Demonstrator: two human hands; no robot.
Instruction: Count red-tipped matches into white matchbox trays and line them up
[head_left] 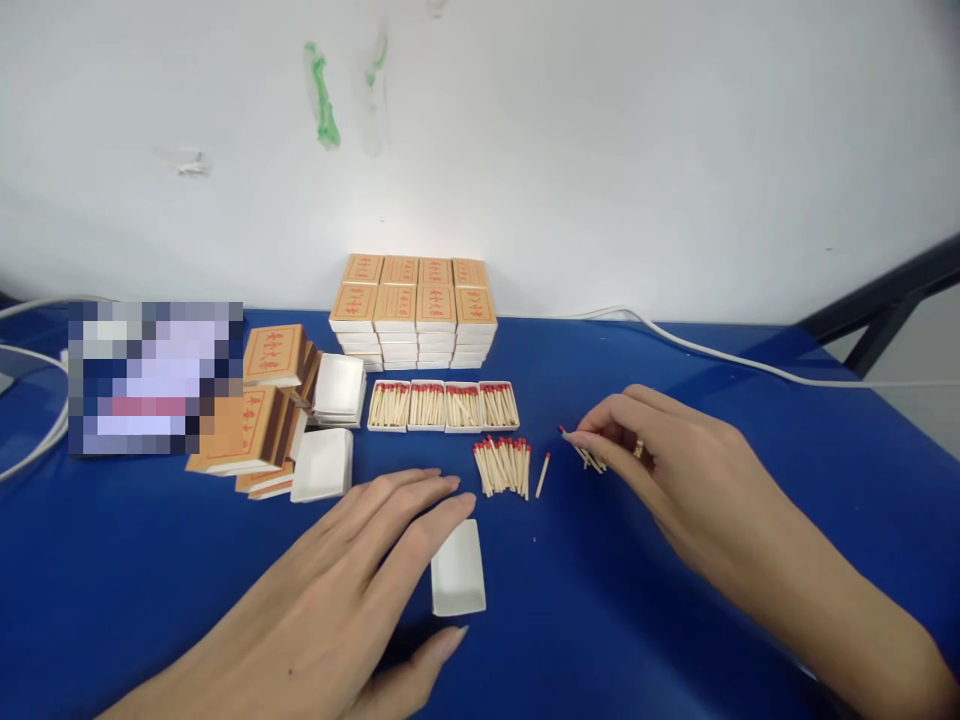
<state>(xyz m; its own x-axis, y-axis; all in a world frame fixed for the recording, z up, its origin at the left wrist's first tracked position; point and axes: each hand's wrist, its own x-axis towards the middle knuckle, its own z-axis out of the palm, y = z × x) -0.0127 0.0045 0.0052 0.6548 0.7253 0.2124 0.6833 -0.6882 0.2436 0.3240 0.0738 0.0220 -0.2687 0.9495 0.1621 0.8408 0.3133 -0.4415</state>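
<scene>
My left hand (360, 580) lies flat on the blue table, fingers stretched out, thumb and fingers on either side of an empty white matchbox tray (457, 572). My right hand (652, 450) is pinched on a few red-tipped matches (583, 452) just above the cloth. A loose bunch of matches (504, 467) lies between the hands, with a single match (542, 474) beside it. Behind them stand several filled trays (442, 405) in a row.
Stacked orange matchboxes (414, 310) stand at the back by the white wall. More orange sleeves (259, 410) and empty white trays (330, 440) are piled on the left. A white cable (712, 352) runs along the table's far right edge; a pixelated patch covers the far left.
</scene>
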